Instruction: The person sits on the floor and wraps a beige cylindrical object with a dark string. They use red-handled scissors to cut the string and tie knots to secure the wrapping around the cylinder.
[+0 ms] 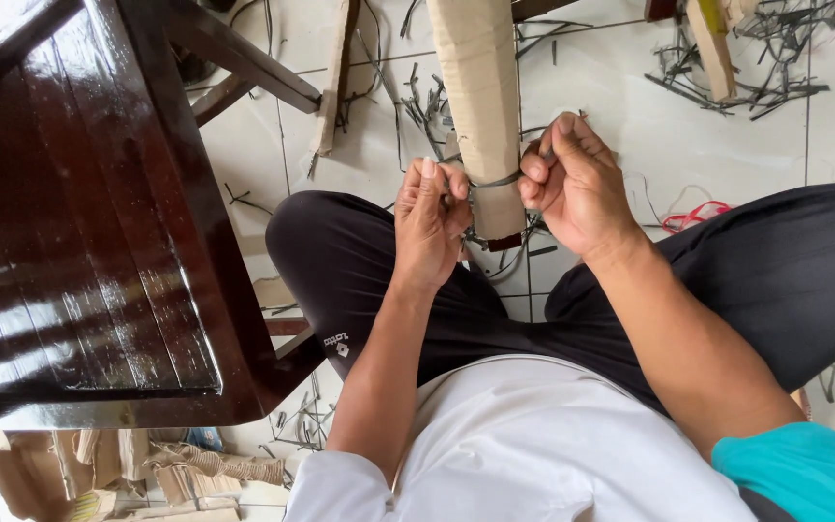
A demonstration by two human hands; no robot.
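Note:
A furniture leg wrapped in brown cardboard (480, 87) reaches down from the top middle, its dark wooden end showing at the bottom. A dark strap (497, 181) runs around the wrapping near that end. My left hand (429, 220) pinches one end of the strap on the left side of the leg. My right hand (577, 184) is fisted around the other end on the right side. Both hands sit just above my crossed legs in black trousers (359, 261).
A glossy dark wooden chair seat (79, 222) fills the left side, with its legs running toward the top middle. Cut strap pieces (727, 68) litter the white tiled floor. A cardboard strip (332, 87) lies at the top; torn cardboard scraps (147, 469) lie at the bottom left.

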